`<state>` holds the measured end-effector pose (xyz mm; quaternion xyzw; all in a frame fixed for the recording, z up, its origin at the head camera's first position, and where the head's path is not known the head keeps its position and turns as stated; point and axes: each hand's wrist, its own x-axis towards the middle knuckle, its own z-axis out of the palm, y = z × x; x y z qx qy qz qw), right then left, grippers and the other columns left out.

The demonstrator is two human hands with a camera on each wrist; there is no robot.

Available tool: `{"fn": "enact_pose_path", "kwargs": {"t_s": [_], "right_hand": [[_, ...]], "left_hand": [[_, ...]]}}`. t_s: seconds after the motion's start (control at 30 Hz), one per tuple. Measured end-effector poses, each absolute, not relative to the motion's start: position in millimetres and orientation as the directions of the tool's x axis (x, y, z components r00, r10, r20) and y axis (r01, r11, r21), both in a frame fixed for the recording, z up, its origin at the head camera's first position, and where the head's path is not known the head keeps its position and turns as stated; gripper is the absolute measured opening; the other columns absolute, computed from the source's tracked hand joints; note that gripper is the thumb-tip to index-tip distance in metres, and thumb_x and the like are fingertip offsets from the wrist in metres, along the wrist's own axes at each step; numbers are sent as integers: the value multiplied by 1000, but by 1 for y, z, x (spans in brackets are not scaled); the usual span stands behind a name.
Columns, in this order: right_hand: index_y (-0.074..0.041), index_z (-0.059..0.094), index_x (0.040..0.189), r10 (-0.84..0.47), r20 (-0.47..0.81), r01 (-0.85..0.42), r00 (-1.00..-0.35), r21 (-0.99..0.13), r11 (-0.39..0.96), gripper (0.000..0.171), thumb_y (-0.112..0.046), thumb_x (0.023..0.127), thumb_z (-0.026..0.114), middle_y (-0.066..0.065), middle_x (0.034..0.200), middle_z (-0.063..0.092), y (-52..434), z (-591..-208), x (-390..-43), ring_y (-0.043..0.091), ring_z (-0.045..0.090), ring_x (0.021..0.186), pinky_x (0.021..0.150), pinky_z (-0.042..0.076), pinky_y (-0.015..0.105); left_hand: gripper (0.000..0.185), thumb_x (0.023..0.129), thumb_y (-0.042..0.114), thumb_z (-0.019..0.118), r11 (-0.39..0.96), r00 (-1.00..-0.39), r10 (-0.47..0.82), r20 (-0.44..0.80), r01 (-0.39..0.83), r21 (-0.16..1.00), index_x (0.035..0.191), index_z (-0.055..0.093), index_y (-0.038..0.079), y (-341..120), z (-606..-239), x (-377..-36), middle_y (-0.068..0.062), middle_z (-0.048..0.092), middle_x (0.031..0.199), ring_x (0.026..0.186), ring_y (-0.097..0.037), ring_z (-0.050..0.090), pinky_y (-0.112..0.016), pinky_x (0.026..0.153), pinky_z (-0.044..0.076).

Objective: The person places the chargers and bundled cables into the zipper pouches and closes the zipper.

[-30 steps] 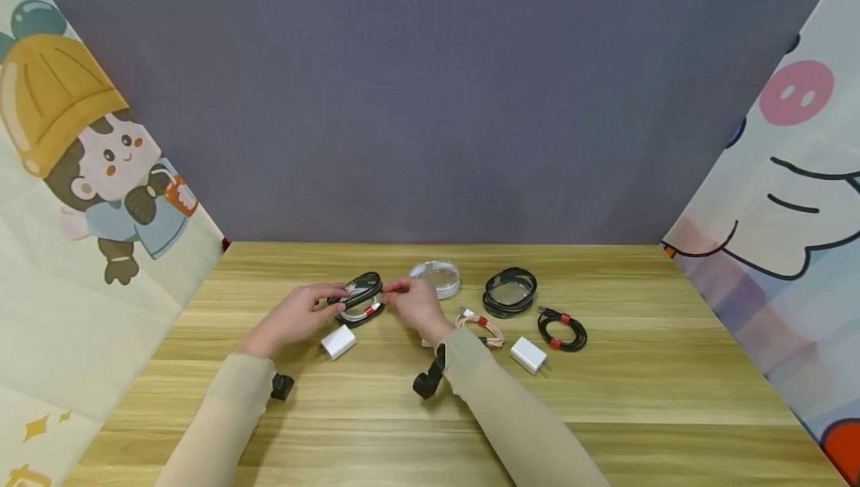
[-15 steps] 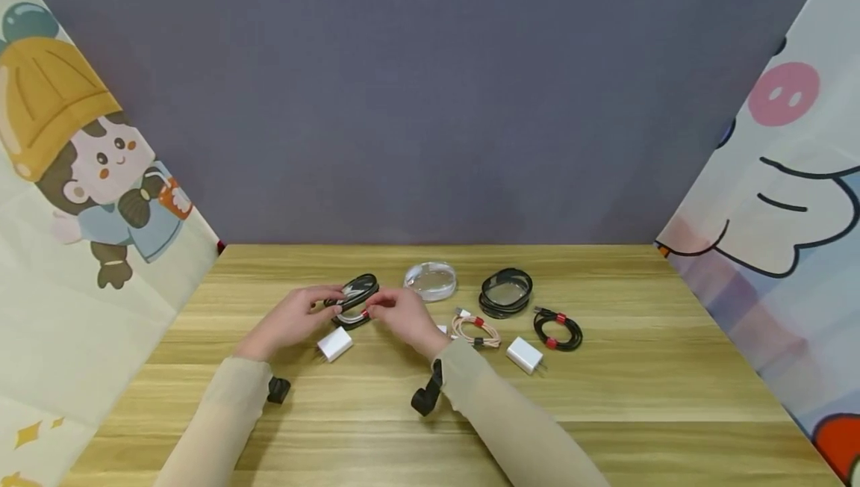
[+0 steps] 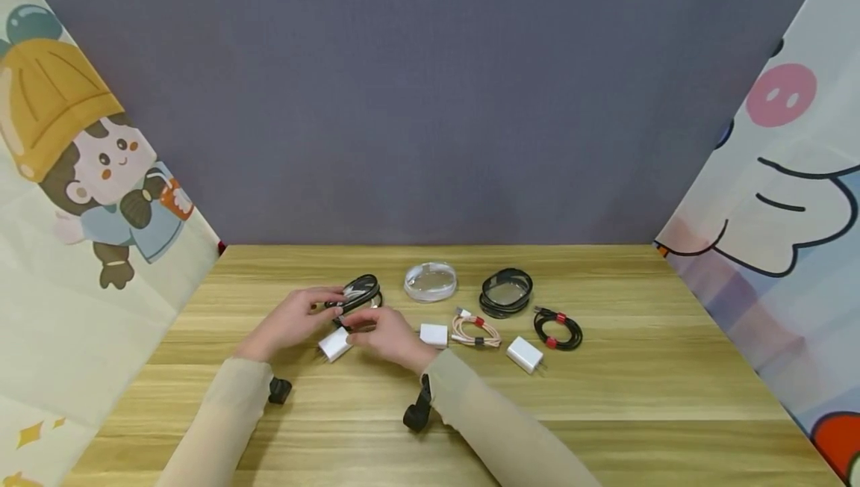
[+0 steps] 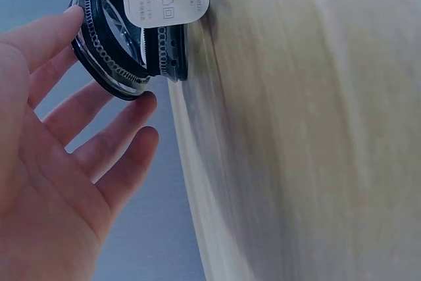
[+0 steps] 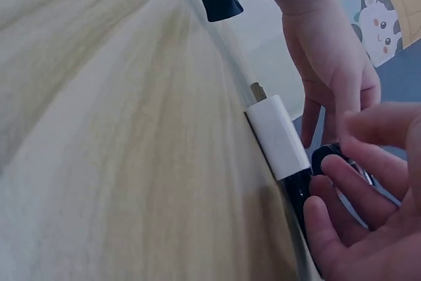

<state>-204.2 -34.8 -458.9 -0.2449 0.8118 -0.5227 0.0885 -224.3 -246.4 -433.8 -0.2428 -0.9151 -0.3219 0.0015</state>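
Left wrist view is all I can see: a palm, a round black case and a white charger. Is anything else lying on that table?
Observer: Yes. The head view shows a second round black case further right, away from both hands.
Operator: Whose fingertips peek in at the top of my picture?
Observer: Those belong to the right hand. It reaches across over the white charger, towards the left hand.
Operator: Any loose cables about?
Observer: Two coiled ones lie on the right side: a pink cable and, further right, a black cable.
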Motion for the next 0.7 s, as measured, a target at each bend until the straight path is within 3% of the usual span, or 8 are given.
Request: {"fn": "enact_pose_path", "kwargs": {"t_s": [0.27, 0.47, 0.7], "right_hand": [[-18, 66, 118, -542, 75, -310, -837, -881, 358, 42, -18, 78, 77, -6, 113, 64, -40, -461, -203, 9, 57, 103, 87, 44, 20], [-14, 68, 113, -537, 67, -297, -841, -886, 355, 39, -10, 76, 77, -4, 103, 66, -41, -462, -203, 12, 61, 94, 79, 47, 18], [-11, 71, 105, -531, 117, -385, -839, -818, 428, 30, -8, 75, 76, -5, 94, 64, -41, -462, -203, 5, 59, 84, 74, 46, 15]], "left_hand": [[26, 91, 23, 62, 642, -884, 437, 163, 434, 632, 115, 68, 13, -246, -435, -225, -6, 54, 133, 123, -27, 48, -49, 95, 44], [26, 91, 20, 63, 622, -880, 442, 174, 441, 647, 115, 68, 12, -248, -438, -225, -8, 54, 133, 122, -28, 49, -49, 92, 46], [27, 91, 23, 63, 623, -878, 446, 171, 442, 645, 115, 68, 12, -249, -440, -228, -7, 54, 133, 122, -26, 48, -47, 93, 46]]}}
